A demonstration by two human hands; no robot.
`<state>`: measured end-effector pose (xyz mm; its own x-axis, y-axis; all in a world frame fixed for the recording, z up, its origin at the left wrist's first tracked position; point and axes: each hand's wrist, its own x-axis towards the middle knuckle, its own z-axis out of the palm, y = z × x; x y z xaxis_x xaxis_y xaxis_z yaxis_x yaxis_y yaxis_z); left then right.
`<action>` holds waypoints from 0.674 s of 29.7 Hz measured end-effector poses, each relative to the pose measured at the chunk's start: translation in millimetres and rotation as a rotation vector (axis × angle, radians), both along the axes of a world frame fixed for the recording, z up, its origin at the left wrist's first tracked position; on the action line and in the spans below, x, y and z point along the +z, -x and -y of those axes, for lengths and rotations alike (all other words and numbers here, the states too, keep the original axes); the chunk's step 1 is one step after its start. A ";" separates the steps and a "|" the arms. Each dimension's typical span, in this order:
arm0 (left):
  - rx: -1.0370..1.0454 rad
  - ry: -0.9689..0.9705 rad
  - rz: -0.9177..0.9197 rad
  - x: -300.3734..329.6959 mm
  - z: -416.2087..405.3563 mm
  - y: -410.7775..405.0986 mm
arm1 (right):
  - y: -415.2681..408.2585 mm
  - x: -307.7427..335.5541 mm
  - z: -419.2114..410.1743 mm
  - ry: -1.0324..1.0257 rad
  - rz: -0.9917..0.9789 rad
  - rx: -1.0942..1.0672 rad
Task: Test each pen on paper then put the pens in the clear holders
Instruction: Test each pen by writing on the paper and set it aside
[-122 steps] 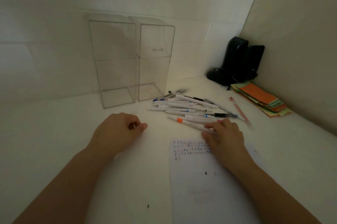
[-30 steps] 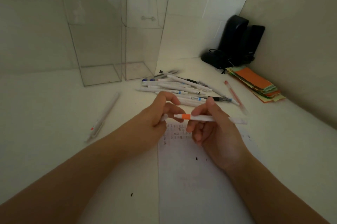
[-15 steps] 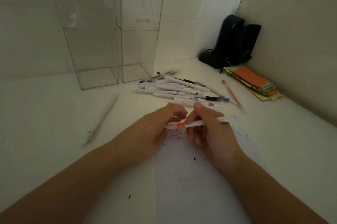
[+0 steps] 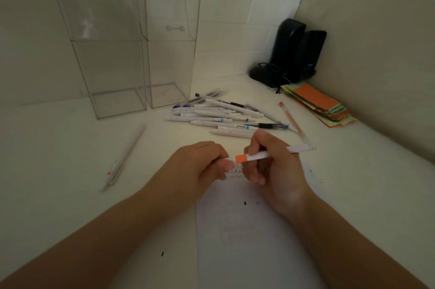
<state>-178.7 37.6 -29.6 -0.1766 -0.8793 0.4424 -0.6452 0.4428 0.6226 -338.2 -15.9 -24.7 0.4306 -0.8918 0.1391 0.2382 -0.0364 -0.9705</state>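
My right hand (image 4: 277,171) grips a white pen with an orange band (image 4: 256,155), held level just above the top of the test paper (image 4: 247,241). My left hand (image 4: 197,166) is pinched on a small white piece, seemingly the pen's cap, a little apart from the orange end. A pile of several white pens (image 4: 219,116) lies beyond my hands. Two tall clear holders (image 4: 113,53) (image 4: 171,53) stand side by side at the back left, with nothing visible inside them. One white pen (image 4: 124,154) lies alone to the left.
A pink pen (image 4: 292,119) lies right of the pile. A stack of coloured paper slips (image 4: 320,105) sits by the right wall. Black devices with cables (image 4: 292,53) fill the back corner. Walls close the desk at the back and right.
My hands picked the orange-banded pen out of the pile and lifted it over the paper. Since half a second ago, my left hand has drawn slightly away from the pen's orange end.
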 end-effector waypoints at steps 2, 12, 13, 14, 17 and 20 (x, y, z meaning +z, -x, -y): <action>-0.045 -0.135 -0.042 -0.8 -1.8 4.1 | 0.2 0.1 1.5 0.011 -0.066 -0.003; -0.052 -0.164 0.220 -0.5 -0.6 6.3 | 72.2 84.3 -2.8 0.104 -0.288 -0.141; -0.066 -0.167 0.285 3.5 -0.6 8.9 | 92.1 93.9 -11.2 0.142 -0.311 -0.137; -0.097 -0.168 0.341 9.5 -1.2 16.4 | 114.6 102.1 -23.6 0.177 -0.322 -0.135; -0.247 -0.087 0.371 31.0 -9.2 62.6 | 185.6 106.1 -77.4 0.231 -0.350 -0.178; -0.511 -0.011 0.209 53.9 -34.2 148.0 | 262.3 83.8 -148.3 0.220 -0.472 -0.402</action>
<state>-326.8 71.8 24.3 -0.6652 -0.6628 0.3438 -0.4601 0.7265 0.5104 -600.5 132.4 59.1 0.1290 -0.9683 0.2138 -0.2853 -0.2427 -0.9272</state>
